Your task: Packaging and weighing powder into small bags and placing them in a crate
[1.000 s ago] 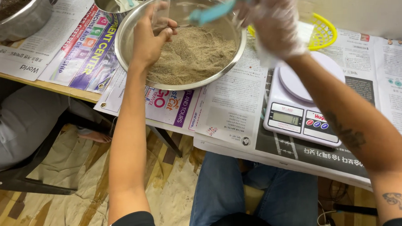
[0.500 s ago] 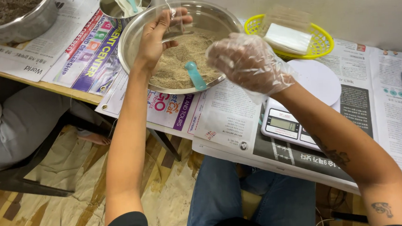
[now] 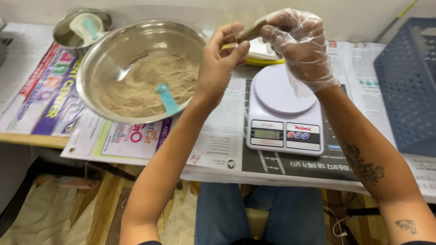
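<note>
A small packet (image 3: 250, 33) of brown powder is being pinched between the bare left hand (image 3: 220, 63) and gloved right hand (image 3: 300, 45) above the white scale (image 3: 282, 110), seemingly for weighing, beside the powder bowl (image 3: 142, 67).

Scoop (image 3: 167, 98) dropped — hands (image 3: 258, 32) perhaps joined

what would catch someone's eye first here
Probably the two hands raised above the white kitchen scale: the bare left hand and the right hand, in a clear plastic glove, pinch a small brownish item between them. To their left sits a wide steel bowl of tan powder with a teal scoop lying in it.
</note>
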